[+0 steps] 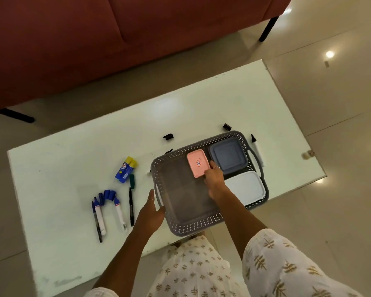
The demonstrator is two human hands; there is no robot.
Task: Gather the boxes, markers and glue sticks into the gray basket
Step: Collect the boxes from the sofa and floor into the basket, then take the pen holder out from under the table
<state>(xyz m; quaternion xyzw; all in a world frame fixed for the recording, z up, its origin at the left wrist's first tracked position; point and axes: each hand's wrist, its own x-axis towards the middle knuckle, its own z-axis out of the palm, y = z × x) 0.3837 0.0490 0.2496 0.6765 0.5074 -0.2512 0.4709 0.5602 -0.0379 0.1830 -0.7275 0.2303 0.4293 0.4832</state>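
Your left hand (151, 213) rests with straight fingers against the gray basket (176, 189) at its left handle. Your right hand (214, 179) grips the pink box (197, 164) inside the basket, beside the gray-blue box (228, 157) and white box (245, 186). Markers (99, 213) and glue sticks (125, 169) lie on the white table (73, 151) at left.

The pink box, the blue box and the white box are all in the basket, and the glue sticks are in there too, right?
Not quite. The head view shows the glue sticks lying on the table, left of the gray basket. The pink box, blue box and white box are inside.
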